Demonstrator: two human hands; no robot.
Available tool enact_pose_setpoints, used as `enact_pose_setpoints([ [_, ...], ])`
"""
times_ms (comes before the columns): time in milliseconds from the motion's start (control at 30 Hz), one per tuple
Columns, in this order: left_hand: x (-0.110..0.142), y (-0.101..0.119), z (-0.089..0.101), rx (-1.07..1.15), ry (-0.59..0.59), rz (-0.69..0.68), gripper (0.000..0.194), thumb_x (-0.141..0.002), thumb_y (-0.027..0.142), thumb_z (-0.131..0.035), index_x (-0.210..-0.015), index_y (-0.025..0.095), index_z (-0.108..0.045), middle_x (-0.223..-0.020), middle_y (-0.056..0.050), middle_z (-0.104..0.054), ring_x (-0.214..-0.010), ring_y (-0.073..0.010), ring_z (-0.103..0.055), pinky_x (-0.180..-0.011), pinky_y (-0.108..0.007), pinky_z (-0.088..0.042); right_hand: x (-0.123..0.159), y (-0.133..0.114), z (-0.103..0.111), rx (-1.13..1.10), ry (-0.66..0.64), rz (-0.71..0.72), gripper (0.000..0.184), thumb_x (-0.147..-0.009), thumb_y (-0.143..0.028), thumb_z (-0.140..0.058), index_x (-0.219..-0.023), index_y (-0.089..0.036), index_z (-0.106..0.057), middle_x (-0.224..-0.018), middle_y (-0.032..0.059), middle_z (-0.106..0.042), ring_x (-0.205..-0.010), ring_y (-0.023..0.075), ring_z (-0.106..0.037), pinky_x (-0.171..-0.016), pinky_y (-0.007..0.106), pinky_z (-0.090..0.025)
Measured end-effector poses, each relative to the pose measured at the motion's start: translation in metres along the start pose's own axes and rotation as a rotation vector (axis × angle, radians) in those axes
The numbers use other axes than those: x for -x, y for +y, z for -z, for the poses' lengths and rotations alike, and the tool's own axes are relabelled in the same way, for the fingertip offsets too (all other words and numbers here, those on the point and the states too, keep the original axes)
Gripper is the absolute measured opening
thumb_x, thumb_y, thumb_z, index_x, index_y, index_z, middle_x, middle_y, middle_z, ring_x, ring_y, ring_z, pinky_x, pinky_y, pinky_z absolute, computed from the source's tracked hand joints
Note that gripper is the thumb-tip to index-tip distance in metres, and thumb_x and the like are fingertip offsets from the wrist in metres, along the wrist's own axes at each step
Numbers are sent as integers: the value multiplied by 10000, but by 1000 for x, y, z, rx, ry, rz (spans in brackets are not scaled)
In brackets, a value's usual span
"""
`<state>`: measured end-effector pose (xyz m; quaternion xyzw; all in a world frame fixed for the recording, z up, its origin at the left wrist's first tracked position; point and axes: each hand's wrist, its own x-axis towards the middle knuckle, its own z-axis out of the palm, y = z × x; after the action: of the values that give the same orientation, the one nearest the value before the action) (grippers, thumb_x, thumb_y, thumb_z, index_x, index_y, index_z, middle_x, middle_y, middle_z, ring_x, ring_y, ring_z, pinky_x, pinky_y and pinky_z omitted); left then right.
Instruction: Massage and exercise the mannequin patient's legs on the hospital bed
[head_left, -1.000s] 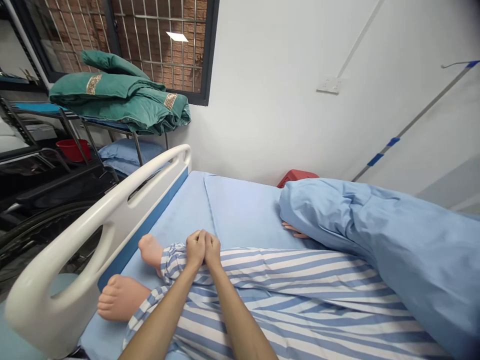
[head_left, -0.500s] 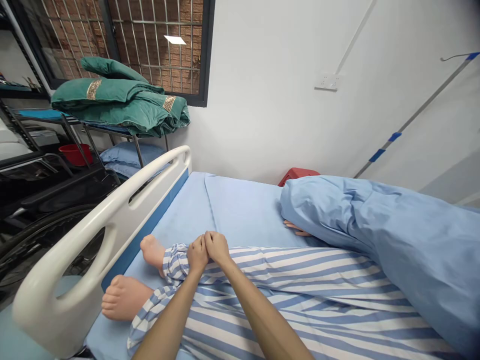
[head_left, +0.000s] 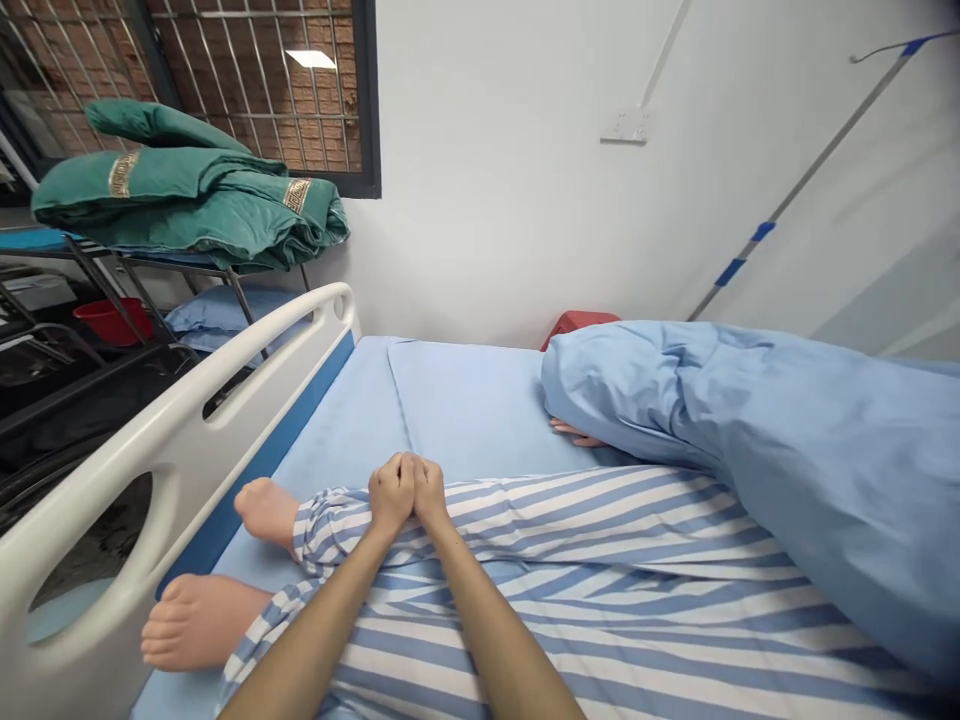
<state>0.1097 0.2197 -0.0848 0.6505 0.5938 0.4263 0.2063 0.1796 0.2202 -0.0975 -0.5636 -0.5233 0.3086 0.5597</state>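
A manikin in blue-and-white striped trousers lies on the bed. My left hand [head_left: 391, 494] is closed over the top of its far lower leg [head_left: 525, 510], fingers curled down the far side. Right beside it, touching it, my right hand [head_left: 430, 490] is closed over the same leg. Fingertips of both hands are hidden behind the leg. The far foot [head_left: 268, 512] and the near foot [head_left: 202, 620] are bare, to the left of my hands. My left forearm crosses above the near trouser leg [head_left: 420, 640].
A white footboard [head_left: 176, 415] borders the bed's left end. A blue quilt [head_left: 787, 430] covers the manikin's upper part, with some fingers [head_left: 576, 432] showing at its edge. Folded green bedding [head_left: 202, 200] sits on a rack. A pole [head_left: 814, 180] and a red object [head_left: 576, 321] stand by the wall.
My hands have shifted along the far leg, away from its foot, and now lie more level side by side. The camera view has turned slightly, moving the surroundings leftward.
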Motion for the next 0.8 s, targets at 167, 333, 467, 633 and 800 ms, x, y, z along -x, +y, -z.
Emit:
enact_pose_setpoints([
  [167,5,-9,-15,27,27,100,390,-865,367,-289,-566,189,-465,-523,6,-516,-525,-101,-429,-550,-220,-283,-1,1,-1,-55,46,-41,379,-821,-375,-364,-493,-185,-386,-462,-45,-379,-484,92,-328,-460,219,-265],
  [333,6,-17,-16,-87,-9,132,371,-874,345,-286,-647,193,-538,-628,-27,-604,-593,-113,-478,-571,-225,-269,-4,-8,6,195,-1,-18,422,-850,-349,-312,-485,-184,-443,-465,-23,-449,-479,104,-368,-482,225,-265],
  [467,8,-10,-14,-163,-82,126,368,-873,350,-302,-667,194,-563,-673,-39,-628,-625,-120,-499,-579,-225,-260,-5,-12,25,418,-71,101,428,-873,-340,-311,-542,-186,-535,-523,-2,-543,-493,107,-408,-510,234,-252],
  [633,9,-4,-14,-205,-105,93,369,-862,349,-313,-620,190,-542,-645,-30,-611,-613,-118,-479,-581,-233,-252,2,-6,34,465,8,66,438,-885,-322,-286,-549,-182,-529,-530,9,-550,-508,108,-428,-522,239,-243],
  [800,-6,14,-21,-21,-106,120,361,-827,355,-337,-534,183,-460,-528,11,-503,-538,-99,-403,-551,-228,-269,1,-2,36,279,28,54,444,-882,-355,-281,-522,-179,-474,-489,-16,-480,-499,105,-404,-511,232,-253],
])
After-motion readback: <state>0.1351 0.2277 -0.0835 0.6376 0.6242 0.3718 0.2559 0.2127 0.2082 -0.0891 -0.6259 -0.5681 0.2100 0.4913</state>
